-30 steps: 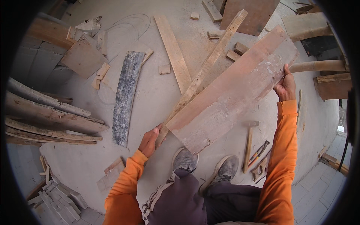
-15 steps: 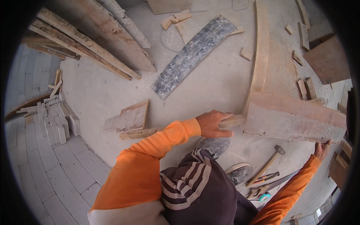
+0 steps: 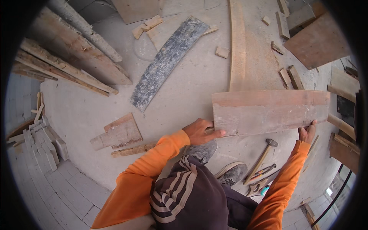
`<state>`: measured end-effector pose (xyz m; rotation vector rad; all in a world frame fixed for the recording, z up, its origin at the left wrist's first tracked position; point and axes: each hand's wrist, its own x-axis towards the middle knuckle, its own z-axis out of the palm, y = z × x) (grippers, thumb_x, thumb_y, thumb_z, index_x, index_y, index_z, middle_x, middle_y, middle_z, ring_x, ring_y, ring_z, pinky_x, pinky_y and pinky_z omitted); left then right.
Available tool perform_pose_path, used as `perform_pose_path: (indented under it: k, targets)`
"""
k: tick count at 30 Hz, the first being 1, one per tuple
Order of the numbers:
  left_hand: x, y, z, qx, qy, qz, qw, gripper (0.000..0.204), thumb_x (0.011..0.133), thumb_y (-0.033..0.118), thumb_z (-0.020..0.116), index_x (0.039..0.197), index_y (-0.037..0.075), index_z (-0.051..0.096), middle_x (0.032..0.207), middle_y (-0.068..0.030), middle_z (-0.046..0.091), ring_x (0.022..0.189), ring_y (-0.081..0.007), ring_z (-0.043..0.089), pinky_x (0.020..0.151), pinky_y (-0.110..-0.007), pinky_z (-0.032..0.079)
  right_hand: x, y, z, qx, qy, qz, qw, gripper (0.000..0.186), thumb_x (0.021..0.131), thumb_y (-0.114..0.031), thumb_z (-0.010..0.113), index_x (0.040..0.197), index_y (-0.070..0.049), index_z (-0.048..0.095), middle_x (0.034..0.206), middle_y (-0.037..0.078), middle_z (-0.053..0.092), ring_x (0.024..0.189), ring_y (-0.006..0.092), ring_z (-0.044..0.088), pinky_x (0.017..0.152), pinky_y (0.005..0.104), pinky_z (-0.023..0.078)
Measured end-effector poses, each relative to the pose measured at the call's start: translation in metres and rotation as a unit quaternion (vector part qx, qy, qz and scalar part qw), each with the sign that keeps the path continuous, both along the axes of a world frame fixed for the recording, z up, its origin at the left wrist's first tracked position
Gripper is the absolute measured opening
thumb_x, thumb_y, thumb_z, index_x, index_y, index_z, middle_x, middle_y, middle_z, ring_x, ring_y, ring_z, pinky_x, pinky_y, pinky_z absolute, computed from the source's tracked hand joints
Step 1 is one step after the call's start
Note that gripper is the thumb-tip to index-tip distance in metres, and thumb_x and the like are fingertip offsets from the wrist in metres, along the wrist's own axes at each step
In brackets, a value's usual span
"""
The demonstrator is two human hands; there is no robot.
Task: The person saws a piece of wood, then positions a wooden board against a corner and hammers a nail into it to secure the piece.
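Observation:
A wide wooden board (image 3: 268,113), reddish along its far edge and coated grey below, lies crosswise in front of me. At its near left corner, my left hand (image 3: 199,131) is closed around a wooden batten (image 3: 209,129), which the board and my fingers mostly hide. My right hand (image 3: 306,132) grips the board's near edge toward the right end, fingertips along that edge. A hammer (image 3: 260,161) with a wooden handle lies on the floor below the board. Beside it are pliers (image 3: 263,171) and a handsaw (image 3: 255,188), partly hidden by my right arm.
A long plank (image 3: 237,50) runs away beyond the board, with sawdust alongside. A speckled dark plank (image 3: 168,61) lies left of it. Boards (image 3: 76,46) lean at the upper left, above stacked pale blocks (image 3: 42,145). Wood offcuts (image 3: 295,76) lie to the right.
The view has shifted, so the floor items appear farther left. My left hand is now closer to the board's corner, and less of the batten shows. My right hand keeps its grip.

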<state>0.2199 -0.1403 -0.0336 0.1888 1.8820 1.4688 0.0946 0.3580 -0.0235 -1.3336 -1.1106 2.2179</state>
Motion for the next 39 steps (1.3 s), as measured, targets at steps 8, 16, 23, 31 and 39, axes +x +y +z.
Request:
perform_pose_path:
  k: [8, 16, 23, 31, 39]
  targets:
    - [0.023, -0.059, -0.006, -0.089, -0.090, -0.008, 0.992, 0.051, 0.104, 0.047, 0.061, 0.098, -0.002, 0.072, 0.068, -0.0045, 0.062, 0.061, -0.0104, 0.053, 0.055, -0.030, 0.041, 0.012, -0.094, -0.017, -0.010, 0.089, 0.012, 0.996, 0.038, 0.111, -0.028, 0.045, 0.131, 0.004, 0.052, 0.129, 0.018, 0.064, 0.117, 0.0325, 0.065, 0.100, 0.0482, 0.056]
    - [0.039, -0.091, 0.017, -0.101, -0.264, 0.045, 0.958, 0.059, 0.108, 0.050, 0.051, 0.078, 0.001, 0.065, 0.059, -0.0031, 0.053, 0.052, -0.0110, 0.048, 0.049, -0.028, 0.039, 0.041, -0.084, -0.003, 0.320, -0.225, 0.390, 0.834, 0.042, 0.098, -0.039, 0.066, 0.099, 0.002, 0.072, 0.086, 0.015, 0.071, 0.070, 0.0213, 0.070, 0.057, 0.0352, 0.057]
    - [0.038, -0.096, 0.015, -0.109, -0.251, 0.044, 0.961, 0.064, 0.109, 0.051, 0.044, 0.076, 0.000, 0.063, 0.055, -0.0061, 0.051, 0.046, -0.0143, 0.047, 0.046, -0.028, 0.039, 0.028, -0.027, -0.081, 0.334, -0.179, 0.094, 0.921, 0.054, 0.099, -0.044, 0.065, 0.132, -0.002, 0.065, 0.124, 0.016, 0.070, 0.109, 0.0260, 0.067, 0.093, 0.0376, 0.052]
    - [0.019, -0.128, 0.016, -0.155, -0.155, 0.009, 0.976, 0.065, 0.111, 0.048, 0.041, 0.076, -0.002, 0.063, 0.055, -0.0082, 0.055, 0.045, -0.0147, 0.049, 0.044, -0.029, 0.040, -0.008, -0.020, -0.094, 0.233, 0.081, 0.212, 0.946, 0.047, 0.107, -0.033, 0.056, 0.146, -0.008, 0.057, 0.137, 0.012, 0.061, 0.123, 0.0201, 0.058, 0.104, 0.0329, 0.046]
    - [0.031, -0.172, -0.001, -0.106, -0.194, 0.091, 0.971, 0.071, 0.111, 0.052, 0.037, 0.073, -0.003, 0.063, 0.054, -0.0100, 0.054, 0.043, -0.0170, 0.049, 0.041, -0.030, 0.040, -0.056, -0.072, -0.067, 0.209, 0.093, 0.274, 0.934, 0.048, 0.106, -0.038, 0.057, 0.141, -0.005, 0.058, 0.136, 0.011, 0.062, 0.129, 0.0232, 0.055, 0.110, 0.0348, 0.042]
